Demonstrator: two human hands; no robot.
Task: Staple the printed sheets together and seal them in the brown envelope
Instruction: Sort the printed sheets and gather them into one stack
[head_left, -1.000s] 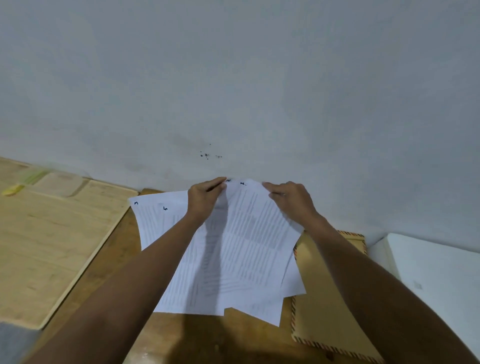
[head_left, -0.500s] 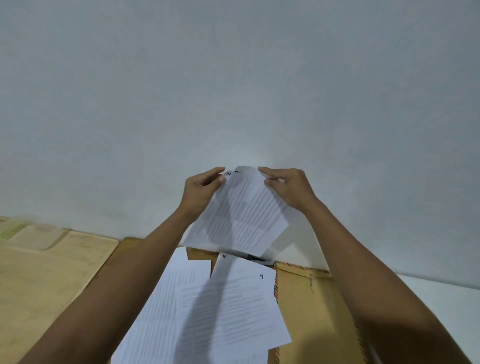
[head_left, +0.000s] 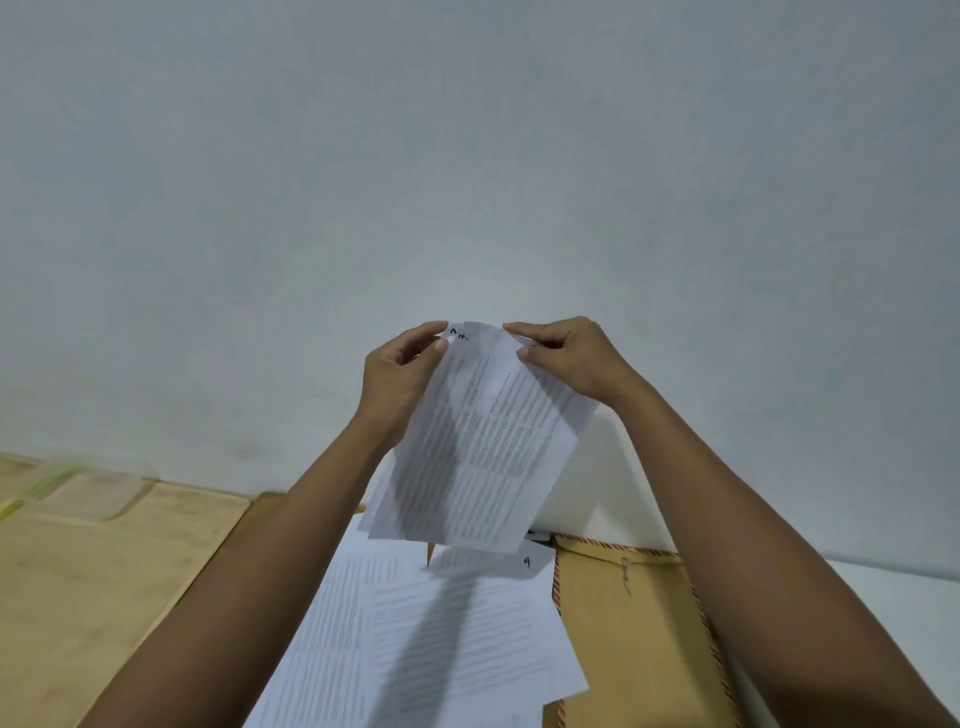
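I hold two or three printed sheets (head_left: 483, 447) up in the air in front of the wall, hanging from their top edge. My left hand (head_left: 397, 379) pinches the top left corner and my right hand (head_left: 566, 358) pinches the top right corner. More printed sheets (head_left: 431, 639) lie fanned out on the wooden table below, one marked with a handwritten 4. The brown envelope (head_left: 634, 634) with a striped border lies flat to the right of them, partly under the loose sheets. No stapler is in view.
A light wooden board (head_left: 93, 587) lies on the table at the left, with a clear plastic item (head_left: 88, 493) at its far end. A white surface (head_left: 852, 587) adjoins the table on the right. The grey wall stands close behind.
Both hands have lifted a few sheets off the pile on the table and raised them toward the wall. The other sheets stayed on the table. The camera has tilted upward.
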